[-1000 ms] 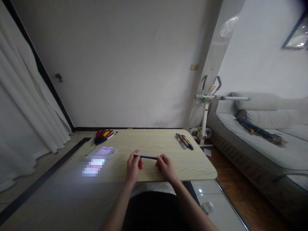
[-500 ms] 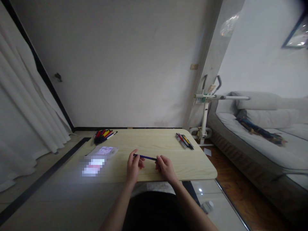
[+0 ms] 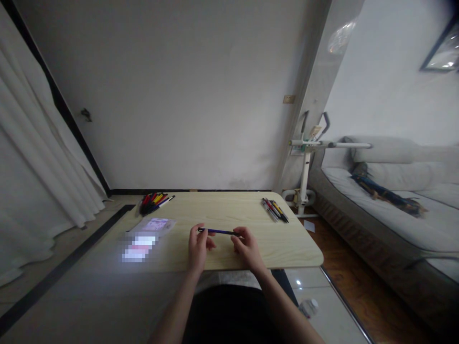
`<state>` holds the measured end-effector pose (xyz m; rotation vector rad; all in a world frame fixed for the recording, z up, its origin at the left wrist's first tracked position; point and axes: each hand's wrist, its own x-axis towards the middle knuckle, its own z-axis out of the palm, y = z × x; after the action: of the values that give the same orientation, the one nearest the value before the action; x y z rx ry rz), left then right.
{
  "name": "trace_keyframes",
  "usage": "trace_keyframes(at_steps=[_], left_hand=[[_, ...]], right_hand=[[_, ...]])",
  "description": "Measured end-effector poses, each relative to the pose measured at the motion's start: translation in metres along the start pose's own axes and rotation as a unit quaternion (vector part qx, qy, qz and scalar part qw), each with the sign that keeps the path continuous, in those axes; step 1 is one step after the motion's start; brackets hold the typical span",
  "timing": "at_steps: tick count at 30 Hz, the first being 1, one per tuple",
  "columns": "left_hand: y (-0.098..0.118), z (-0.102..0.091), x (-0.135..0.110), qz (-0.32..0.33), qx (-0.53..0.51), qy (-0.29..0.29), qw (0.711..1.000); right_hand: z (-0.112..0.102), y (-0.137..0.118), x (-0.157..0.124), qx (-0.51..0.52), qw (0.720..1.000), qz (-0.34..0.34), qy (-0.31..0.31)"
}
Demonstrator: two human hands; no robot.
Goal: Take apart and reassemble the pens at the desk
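A slim dark blue pen [image 3: 220, 232] with black ends is stretched level between my two hands, above the near part of the wooden table [image 3: 222, 208]. My left hand [image 3: 199, 246] pinches its left end between thumb and fingers. At the other end, my right hand [image 3: 245, 246] has its thumb and fingers closed on the tip. To the far right lies a small row of pens [image 3: 274, 210] in grey, red, yellow and black. A thicker bunch of pens [image 3: 154, 203], red, yellow, black and blue, rests at the far left.
Left of my hands are a clear plastic pouch [image 3: 167, 227] and a bright, pixelated patch. Beyond the table's right side stand a white exercise machine [image 3: 304, 177] and a grey sofa [image 3: 358, 215]. A small bottle [image 3: 309, 308] is on the floor at lower right.
My right hand's fingers have shifted on the pen's right end, which has risen a little, so the pen lies more level. The left hand has barely moved.
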<state>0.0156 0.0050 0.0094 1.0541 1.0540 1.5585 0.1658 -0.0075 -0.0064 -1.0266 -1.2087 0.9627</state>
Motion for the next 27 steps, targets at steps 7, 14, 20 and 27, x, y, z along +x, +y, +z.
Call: trace_keyframes(at_steps=[7, 14, 20, 27], left_hand=[[-0.0042, -0.0004, 0.003, -0.003, -0.005, -0.017, 1.0], [-0.0084, -0.0026, 0.0053, -0.006, -0.019, -0.019, 1.0], [-0.0074, -0.0031, 0.0058, -0.01, -0.025, -0.011, 1.0], [-0.0069, -0.0037, 0.0054, -0.011, -0.011, 0.002, 1.0]], right_hand=[[0.0007, 0.003, 0.0013, 0.016, 1.0, 0.006, 0.02], [0.0003, 0.0043, 0.0021, 0.026, 0.999, 0.012, 0.028], [0.0006, 0.0032, 0.0025, 0.019, 0.999, 0.019, 0.023], [0.0001, 0.0034, 0.0026, 0.021, 0.999, 0.019, 0.027]])
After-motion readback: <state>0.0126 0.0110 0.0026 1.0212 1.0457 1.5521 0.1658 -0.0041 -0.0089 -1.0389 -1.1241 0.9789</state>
